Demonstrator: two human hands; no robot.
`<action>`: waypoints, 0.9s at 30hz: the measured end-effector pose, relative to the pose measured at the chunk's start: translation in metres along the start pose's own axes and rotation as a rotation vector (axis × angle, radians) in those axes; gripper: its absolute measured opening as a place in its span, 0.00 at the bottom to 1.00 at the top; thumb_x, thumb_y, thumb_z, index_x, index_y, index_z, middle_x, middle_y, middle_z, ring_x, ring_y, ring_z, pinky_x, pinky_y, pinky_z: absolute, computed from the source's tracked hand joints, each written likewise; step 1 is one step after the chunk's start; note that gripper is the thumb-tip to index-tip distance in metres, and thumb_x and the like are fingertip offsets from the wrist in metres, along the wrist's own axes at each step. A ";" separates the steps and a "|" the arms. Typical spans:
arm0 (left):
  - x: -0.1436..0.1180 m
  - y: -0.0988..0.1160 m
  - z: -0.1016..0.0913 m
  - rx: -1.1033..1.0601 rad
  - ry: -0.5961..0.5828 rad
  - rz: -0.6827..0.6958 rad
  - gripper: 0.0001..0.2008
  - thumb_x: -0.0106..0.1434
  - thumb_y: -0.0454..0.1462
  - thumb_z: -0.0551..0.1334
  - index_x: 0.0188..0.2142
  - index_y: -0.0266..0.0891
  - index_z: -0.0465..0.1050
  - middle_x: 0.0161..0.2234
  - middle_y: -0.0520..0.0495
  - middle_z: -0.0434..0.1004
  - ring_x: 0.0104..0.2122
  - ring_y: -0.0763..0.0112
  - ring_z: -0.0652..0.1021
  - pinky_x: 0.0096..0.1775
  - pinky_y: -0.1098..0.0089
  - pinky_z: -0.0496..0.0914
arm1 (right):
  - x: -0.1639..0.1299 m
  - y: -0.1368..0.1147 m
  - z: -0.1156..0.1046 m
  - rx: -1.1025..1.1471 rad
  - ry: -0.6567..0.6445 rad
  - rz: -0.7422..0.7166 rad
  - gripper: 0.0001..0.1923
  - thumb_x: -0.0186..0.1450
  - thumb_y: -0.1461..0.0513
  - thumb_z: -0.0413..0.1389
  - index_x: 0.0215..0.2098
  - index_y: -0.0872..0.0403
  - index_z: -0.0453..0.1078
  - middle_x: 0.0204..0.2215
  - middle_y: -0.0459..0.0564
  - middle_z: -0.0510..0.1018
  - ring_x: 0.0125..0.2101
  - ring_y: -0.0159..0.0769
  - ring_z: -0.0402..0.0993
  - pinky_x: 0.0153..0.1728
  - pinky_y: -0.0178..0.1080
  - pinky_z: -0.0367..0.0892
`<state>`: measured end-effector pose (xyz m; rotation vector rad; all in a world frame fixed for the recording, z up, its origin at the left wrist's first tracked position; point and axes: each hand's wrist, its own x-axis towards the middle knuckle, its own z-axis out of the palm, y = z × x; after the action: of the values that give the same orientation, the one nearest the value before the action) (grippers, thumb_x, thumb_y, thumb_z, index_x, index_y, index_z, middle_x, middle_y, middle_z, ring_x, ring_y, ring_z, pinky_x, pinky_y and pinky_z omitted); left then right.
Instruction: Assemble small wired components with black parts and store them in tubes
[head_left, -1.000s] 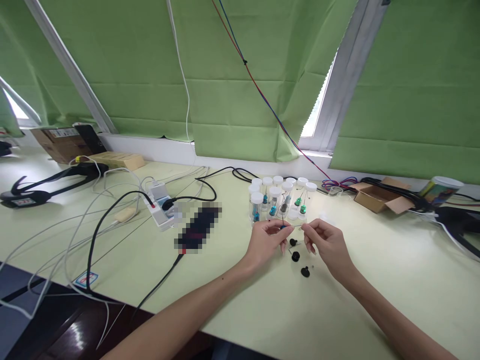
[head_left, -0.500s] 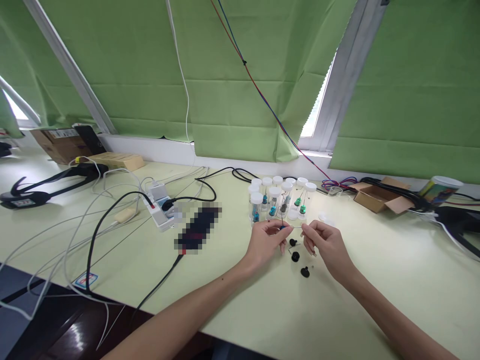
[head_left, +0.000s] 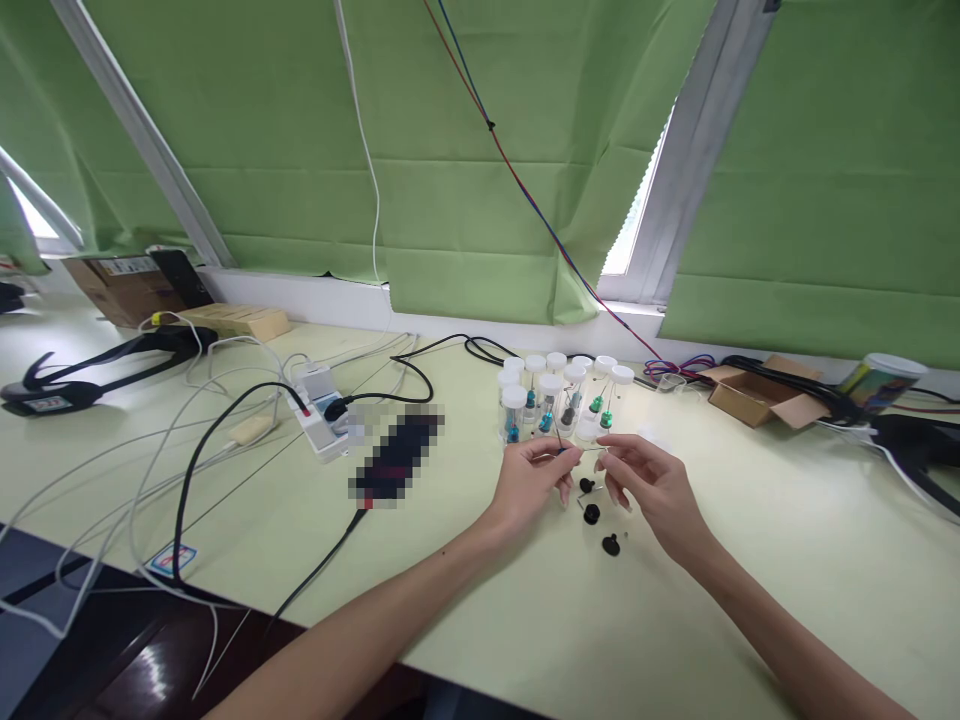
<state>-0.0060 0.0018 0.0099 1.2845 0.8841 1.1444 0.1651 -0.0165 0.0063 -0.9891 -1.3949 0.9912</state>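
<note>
Between the thumb and fingers of my left hand (head_left: 531, 480) is a blue-hubbed needle (head_left: 559, 438), its thin dark shaft pointing up. A slim pale rod (head_left: 591, 449) reaches from those fingertips toward my right hand (head_left: 646, 482). My right thumb and index finger are slightly apart around the rod's far end, and I see no firm grip. On the table below the hands lie a black knob-like part (head_left: 587, 485) with a thin pin, another black round part (head_left: 592, 514) and a black disc-shaped part (head_left: 611, 545). Just behind stand several clear vials (head_left: 513, 412) with white caps, holding blue, green and grey needles.
A blurred phone (head_left: 397, 455) and a white power strip (head_left: 319, 420) with tangled cables are on the left. An open cardboard box (head_left: 750, 400), a printed can (head_left: 885, 380) and a black device (head_left: 919, 455) stand at the right. Green blinds (head_left: 480, 220) hang behind.
My right thumb and index finger have parted from their pinch on the pale rod. The needle in my left hand leans a little further left. The black parts have stayed in place.
</note>
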 end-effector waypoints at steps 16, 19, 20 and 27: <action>0.000 -0.004 0.000 0.055 -0.027 0.031 0.13 0.59 0.44 0.65 0.31 0.35 0.76 0.19 0.53 0.69 0.17 0.77 0.68 0.26 0.72 0.64 | 0.001 0.006 -0.001 0.006 0.038 -0.017 0.10 0.62 0.56 0.61 0.34 0.55 0.73 0.23 0.46 0.74 0.18 0.28 0.63 0.19 0.36 0.61; 0.000 -0.005 0.000 0.094 -0.020 0.061 0.13 0.59 0.45 0.64 0.31 0.35 0.76 0.19 0.53 0.69 0.17 0.77 0.67 0.26 0.72 0.64 | 0.000 0.005 -0.001 0.007 0.036 -0.017 0.11 0.63 0.55 0.60 0.32 0.55 0.73 0.22 0.46 0.73 0.17 0.28 0.63 0.19 0.36 0.60; 0.000 -0.005 0.000 0.104 -0.018 0.065 0.13 0.59 0.45 0.64 0.31 0.35 0.76 0.19 0.53 0.69 0.17 0.77 0.67 0.25 0.72 0.64 | 0.000 0.004 -0.001 0.006 0.036 -0.014 0.11 0.63 0.55 0.60 0.31 0.55 0.72 0.21 0.46 0.73 0.17 0.28 0.63 0.19 0.35 0.60; -0.003 -0.005 0.002 0.172 0.007 0.108 0.11 0.59 0.44 0.64 0.31 0.37 0.77 0.19 0.54 0.67 0.16 0.77 0.67 0.25 0.72 0.65 | 0.002 0.004 -0.002 0.004 0.053 0.005 0.15 0.63 0.53 0.60 0.26 0.55 0.70 0.19 0.45 0.71 0.17 0.28 0.63 0.19 0.35 0.60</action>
<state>-0.0036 -0.0010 0.0050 1.4851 0.9439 1.1770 0.1671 -0.0136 0.0031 -1.0100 -1.3464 0.9643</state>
